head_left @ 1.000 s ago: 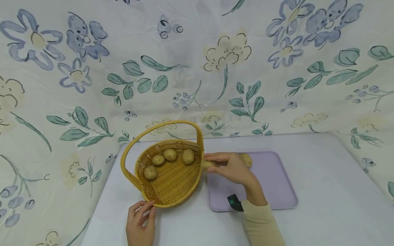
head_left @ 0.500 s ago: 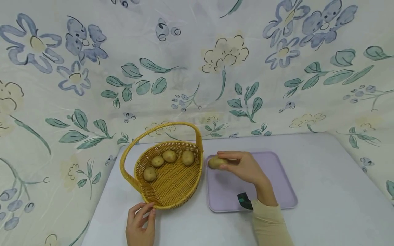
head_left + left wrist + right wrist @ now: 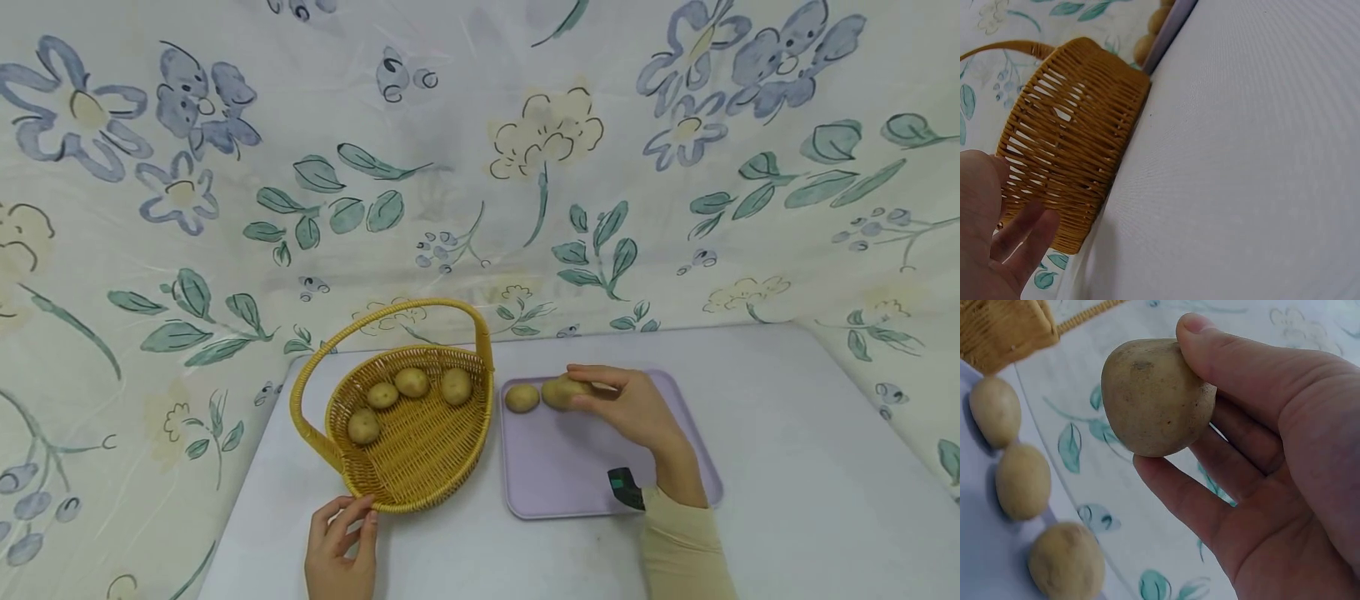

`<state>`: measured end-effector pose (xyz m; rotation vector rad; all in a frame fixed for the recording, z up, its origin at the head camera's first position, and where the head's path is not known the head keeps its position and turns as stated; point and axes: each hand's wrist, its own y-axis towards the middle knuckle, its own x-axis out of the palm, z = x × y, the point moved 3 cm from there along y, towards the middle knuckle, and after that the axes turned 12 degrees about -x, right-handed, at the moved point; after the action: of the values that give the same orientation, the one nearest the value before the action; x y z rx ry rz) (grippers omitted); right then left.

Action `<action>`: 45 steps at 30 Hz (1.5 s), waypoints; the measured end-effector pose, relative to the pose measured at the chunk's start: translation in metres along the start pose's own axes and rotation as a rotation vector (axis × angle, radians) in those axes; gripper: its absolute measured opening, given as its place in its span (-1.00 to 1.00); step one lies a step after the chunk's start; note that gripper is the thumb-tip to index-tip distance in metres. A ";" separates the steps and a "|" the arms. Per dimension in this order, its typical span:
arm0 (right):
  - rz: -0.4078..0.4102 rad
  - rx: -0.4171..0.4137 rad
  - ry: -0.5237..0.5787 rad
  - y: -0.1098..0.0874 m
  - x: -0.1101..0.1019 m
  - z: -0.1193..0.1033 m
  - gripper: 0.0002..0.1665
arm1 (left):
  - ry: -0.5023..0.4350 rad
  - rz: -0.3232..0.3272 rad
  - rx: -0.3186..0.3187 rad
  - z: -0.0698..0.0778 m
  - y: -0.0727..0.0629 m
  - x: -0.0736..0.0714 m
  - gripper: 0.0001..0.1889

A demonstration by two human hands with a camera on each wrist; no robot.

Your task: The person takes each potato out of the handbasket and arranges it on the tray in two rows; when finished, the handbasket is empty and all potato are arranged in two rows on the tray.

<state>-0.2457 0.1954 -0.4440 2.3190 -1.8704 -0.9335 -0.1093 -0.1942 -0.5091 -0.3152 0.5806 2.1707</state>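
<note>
In the head view, my left hand [image 3: 341,546] grips the near rim of a yellow wicker basket [image 3: 427,446]; the left wrist view shows its fingers against the woven side. Several potatoes lie inside the basket, one of them a round potato [image 3: 457,387] at the right. My right hand [image 3: 637,408] holds a potato [image 3: 1154,400] between thumb and fingertips, over the back of a lilac tray [image 3: 555,483]. Three potatoes rest on that tray in a row in the right wrist view, the closest being a rough potato [image 3: 1067,561]. From the head, my right hand hides part of the row.
The basket's tall arched handle [image 3: 390,307] rises above its far side. A white-covered table [image 3: 780,433] carries both containers, with a floral cloth [image 3: 450,167] hanging behind. A dark device [image 3: 626,488] is strapped at my right wrist.
My right hand has moved right, from beside the basket to over the tray, holding the potato. A potato at the tray's back left corner has come into view. My left hand stays put.
</note>
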 end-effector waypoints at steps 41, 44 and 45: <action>0.187 0.318 -0.356 -0.026 -0.037 0.063 -0.42 | 0.018 -0.012 -0.031 0.004 0.000 -0.002 -0.74; 0.185 0.317 -0.357 -0.026 -0.037 0.064 -0.43 | 0.019 -0.011 -0.025 0.003 -0.001 -0.001 -0.73; 0.185 0.316 -0.356 -0.026 -0.036 0.064 -0.43 | 0.017 -0.011 -0.022 0.003 0.000 -0.001 -0.73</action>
<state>-0.2558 0.2574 -0.4907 2.1898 -2.4885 -1.1638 -0.1083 -0.1935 -0.5066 -0.3479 0.5631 2.1672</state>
